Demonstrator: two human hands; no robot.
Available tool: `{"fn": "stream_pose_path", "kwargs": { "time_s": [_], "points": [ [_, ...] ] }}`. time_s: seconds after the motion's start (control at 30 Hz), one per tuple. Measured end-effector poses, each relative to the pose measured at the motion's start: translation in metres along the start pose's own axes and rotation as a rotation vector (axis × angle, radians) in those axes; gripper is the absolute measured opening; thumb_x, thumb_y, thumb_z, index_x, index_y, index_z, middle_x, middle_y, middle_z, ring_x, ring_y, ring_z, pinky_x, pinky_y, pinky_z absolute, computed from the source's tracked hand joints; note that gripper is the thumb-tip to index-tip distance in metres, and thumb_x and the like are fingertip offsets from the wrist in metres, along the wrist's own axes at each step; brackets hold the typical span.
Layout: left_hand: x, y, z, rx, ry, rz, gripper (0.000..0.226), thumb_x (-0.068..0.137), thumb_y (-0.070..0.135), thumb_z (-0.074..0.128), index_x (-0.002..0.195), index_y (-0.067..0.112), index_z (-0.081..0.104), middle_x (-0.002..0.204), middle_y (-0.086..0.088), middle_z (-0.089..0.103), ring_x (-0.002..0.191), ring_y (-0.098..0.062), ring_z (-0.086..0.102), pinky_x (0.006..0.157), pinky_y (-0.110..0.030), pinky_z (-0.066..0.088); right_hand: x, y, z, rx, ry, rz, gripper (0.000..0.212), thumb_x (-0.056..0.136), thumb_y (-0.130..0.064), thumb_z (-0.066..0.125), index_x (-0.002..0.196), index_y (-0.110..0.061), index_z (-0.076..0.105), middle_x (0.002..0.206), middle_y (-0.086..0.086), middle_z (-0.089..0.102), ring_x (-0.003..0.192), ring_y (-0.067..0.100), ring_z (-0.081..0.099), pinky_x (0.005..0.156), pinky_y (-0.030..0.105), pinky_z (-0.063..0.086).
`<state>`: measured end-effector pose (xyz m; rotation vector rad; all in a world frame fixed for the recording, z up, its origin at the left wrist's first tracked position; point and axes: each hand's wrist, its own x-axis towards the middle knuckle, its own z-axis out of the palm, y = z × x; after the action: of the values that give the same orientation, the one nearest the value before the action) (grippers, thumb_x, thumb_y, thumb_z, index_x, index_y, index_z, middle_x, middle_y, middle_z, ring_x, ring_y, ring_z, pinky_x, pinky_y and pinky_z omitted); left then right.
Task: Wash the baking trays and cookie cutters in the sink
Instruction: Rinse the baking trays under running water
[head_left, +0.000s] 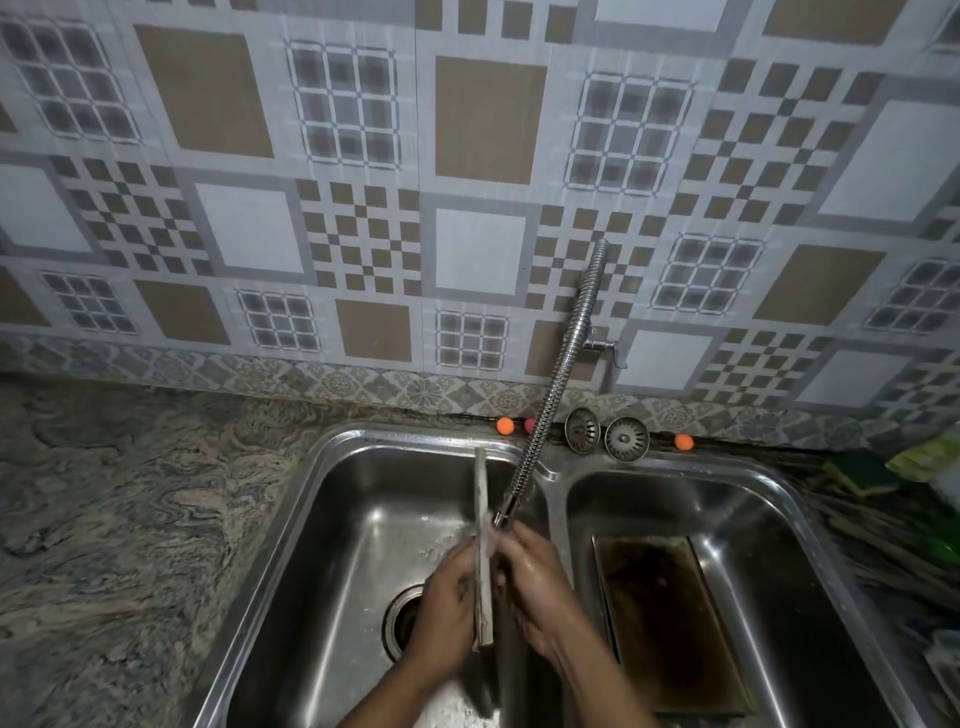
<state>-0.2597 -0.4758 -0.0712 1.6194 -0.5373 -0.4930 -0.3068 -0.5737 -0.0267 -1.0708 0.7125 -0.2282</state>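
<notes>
A metal baking tray (481, 499) stands on edge over the left sink basin (332, 519), seen edge-on. My left hand (447, 597) grips its left face and near end. On the tray's right face, my wet right hand (535, 577) lies with its fingers against the metal just under the spout of the flexible faucet (550, 410). Water splashes where the spout meets the tray. A second, browned baking tray (670, 623) lies flat in the right basin (779, 519). No cookie cutters show.
Two sink strainers (605, 434) and small orange balls (505, 426) sit on the ledge behind the sink. A tap lever (605, 347) is on the tiled wall. Green sponges and packets (883, 470) lie at the right. Marbled countertop (130, 519) spreads to the left.
</notes>
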Motion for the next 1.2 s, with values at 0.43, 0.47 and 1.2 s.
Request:
{"fn": "stream_pose_path", "kwargs": {
  "time_s": [0.43,0.47,1.2],
  "points": [
    [0.015,-0.013,-0.033,0.663,0.155,0.171,0.047,0.08,0.047,0.073,0.126,0.044,0.059,0.142,0.016,0.047,0.132,-0.011,0.043,0.108,-0.048,0.039,0.019,0.008,-0.019,-0.57,0.345,-0.332,0.029,0.1,-0.005,0.043,0.12,-0.009,0.063,0.105,0.003,0.068,0.104,0.024,0.064,0.077,0.013,0.045],
    [0.016,-0.009,-0.037,0.738,0.214,0.162,0.045,0.079,0.045,0.075,0.121,0.043,0.062,0.147,0.012,0.042,0.136,-0.018,0.037,0.109,-0.053,0.034,0.021,0.009,-0.022,-0.574,0.374,-0.333,0.034,0.1,-0.004,0.042,0.13,-0.009,0.058,0.117,0.006,0.066,0.111,0.026,0.061,0.086,0.021,0.047],
    [0.004,0.035,-0.049,0.707,-0.003,0.059,0.08,0.086,-0.001,0.049,0.153,0.037,0.024,0.137,0.003,0.041,0.114,-0.017,0.055,0.096,-0.025,0.048,0.054,0.068,0.01,-0.508,0.33,-0.058,0.023,0.1,-0.025,0.044,0.116,-0.021,0.059,0.109,0.008,0.068,0.099,0.026,0.064,0.088,0.043,0.053]
  ]
}}
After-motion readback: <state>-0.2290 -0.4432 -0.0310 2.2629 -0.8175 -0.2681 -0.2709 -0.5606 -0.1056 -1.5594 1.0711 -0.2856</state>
